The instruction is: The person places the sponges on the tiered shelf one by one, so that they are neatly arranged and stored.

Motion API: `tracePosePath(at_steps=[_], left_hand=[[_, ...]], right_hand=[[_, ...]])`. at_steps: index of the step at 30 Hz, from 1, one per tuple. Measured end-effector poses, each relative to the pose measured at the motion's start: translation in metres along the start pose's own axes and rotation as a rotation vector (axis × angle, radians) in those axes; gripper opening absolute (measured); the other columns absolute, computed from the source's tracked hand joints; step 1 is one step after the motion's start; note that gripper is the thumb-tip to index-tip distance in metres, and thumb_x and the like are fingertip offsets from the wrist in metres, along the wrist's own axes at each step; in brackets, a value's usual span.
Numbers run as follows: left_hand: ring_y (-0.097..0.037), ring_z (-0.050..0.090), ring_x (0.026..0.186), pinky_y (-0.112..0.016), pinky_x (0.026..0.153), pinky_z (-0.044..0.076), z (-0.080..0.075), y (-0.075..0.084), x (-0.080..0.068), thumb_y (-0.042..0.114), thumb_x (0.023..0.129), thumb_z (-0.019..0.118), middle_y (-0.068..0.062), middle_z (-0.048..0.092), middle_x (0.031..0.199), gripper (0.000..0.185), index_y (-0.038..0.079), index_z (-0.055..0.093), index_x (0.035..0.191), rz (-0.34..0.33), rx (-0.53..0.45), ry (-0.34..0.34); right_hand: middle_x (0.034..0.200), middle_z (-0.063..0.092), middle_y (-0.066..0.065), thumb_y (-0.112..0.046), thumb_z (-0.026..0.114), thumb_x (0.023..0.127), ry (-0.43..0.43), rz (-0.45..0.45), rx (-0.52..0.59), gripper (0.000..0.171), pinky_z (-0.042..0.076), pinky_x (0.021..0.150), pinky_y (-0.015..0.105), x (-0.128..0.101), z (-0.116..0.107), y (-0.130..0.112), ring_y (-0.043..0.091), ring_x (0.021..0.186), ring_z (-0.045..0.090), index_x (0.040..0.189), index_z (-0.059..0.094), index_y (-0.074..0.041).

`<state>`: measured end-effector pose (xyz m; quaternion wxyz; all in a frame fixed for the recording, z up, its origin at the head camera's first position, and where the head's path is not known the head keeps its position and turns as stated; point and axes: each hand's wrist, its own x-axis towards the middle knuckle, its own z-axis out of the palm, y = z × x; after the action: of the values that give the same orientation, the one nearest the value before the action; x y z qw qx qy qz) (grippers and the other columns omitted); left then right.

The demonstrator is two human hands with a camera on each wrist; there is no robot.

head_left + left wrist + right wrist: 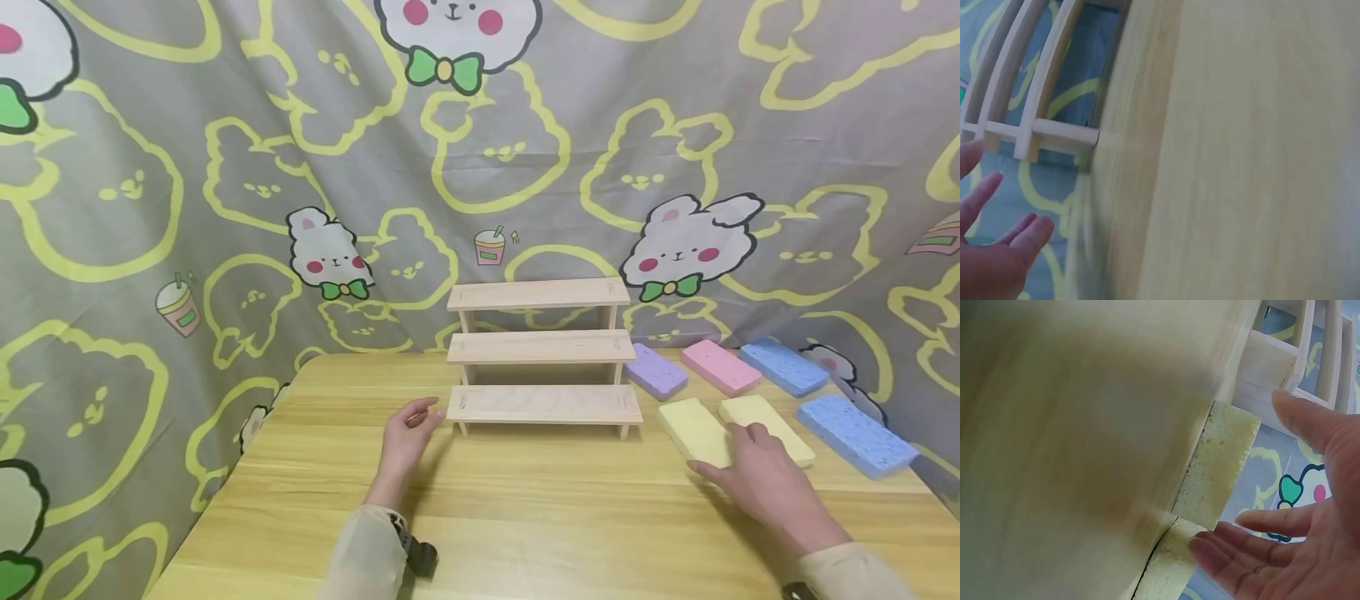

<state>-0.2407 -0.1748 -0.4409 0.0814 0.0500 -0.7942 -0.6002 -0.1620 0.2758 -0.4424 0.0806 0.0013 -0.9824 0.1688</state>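
Two yellow sponges, a left one point(693, 432) and a right one point(780, 433), lie side by side on the table. My right hand point(772, 487) reaches over them, thumb spread toward the left sponge's near end. Its fingertips are right at the right sponge point(1166, 562), and the right wrist view shows a wide gap between thumb and fingers. Beside the left end of a three-step wooden shelf point(543, 404), my left hand point(407, 437) hovers with relaxed, slightly bent fingers and nothing in them.
Behind the yellow sponges lie a purple sponge point(657, 372), a pink sponge point(722, 367) and a blue sponge point(783, 367). Another blue sponge point(855, 433) lies at the right. A patterned curtain point(517, 167) hangs behind the wooden table point(525, 508).
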Motion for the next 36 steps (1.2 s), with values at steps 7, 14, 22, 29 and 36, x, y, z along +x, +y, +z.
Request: tracePosePath(at_steps=[7,14,22,29,36], left_hand=[[-0.021,0.057,0.095,-0.038,0.082,0.047,0.014,-0.007,0.012,0.023,0.076,0.072,-0.007,0.058,0.111,0.033,0.009,0.066,0.106,-0.064,-0.207,-0.056],[-0.016,0.058,0.086,-0.037,0.081,0.047,0.024,-0.014,0.020,0.010,0.076,0.070,-0.011,0.060,0.104,0.028,0.003,0.066,0.103,-0.126,-0.324,-0.085],[-0.020,0.058,0.095,-0.032,0.081,0.047,0.028,-0.019,0.023,0.006,0.077,0.070,-0.013,0.056,0.114,0.029,0.001,0.065,0.105,-0.176,-0.406,-0.130],[-0.024,0.058,0.096,-0.035,0.080,0.048,0.029,-0.022,0.023,0.004,0.076,0.070,-0.014,0.056,0.115,0.032,0.001,0.064,0.107,-0.218,-0.488,-0.153],[-0.025,0.058,0.097,-0.035,0.080,0.048,0.029,-0.023,0.025,0.005,0.075,0.070,-0.015,0.055,0.116,0.034,0.001,0.063,0.108,-0.225,-0.489,-0.160]], right_hand=[[0.091,0.041,0.035,-0.056,0.065,0.071,-0.022,-0.001,0.007,0.088,0.039,0.067,0.059,0.001,0.002,0.000,0.049,0.080,0.046,0.108,0.042,0.021],[0.086,0.043,0.032,-0.049,0.067,0.073,-0.051,0.002,0.000,0.081,0.041,0.066,0.057,0.003,0.002,0.000,0.044,0.075,0.049,0.104,0.044,0.022],[0.091,0.042,0.035,-0.049,0.066,0.073,-0.069,0.012,0.019,0.082,0.040,0.069,0.058,0.004,0.000,0.001,0.046,0.080,0.048,0.108,0.043,0.021],[0.097,0.042,0.037,-0.053,0.064,0.074,-0.068,0.018,0.026,0.086,0.038,0.073,0.061,0.002,-0.003,0.004,0.050,0.087,0.045,0.114,0.041,0.020],[0.105,0.037,0.038,-0.053,0.062,0.075,-0.051,0.022,0.060,0.088,0.034,0.076,0.064,0.001,-0.007,0.006,0.053,0.093,0.039,0.119,0.037,0.020]])
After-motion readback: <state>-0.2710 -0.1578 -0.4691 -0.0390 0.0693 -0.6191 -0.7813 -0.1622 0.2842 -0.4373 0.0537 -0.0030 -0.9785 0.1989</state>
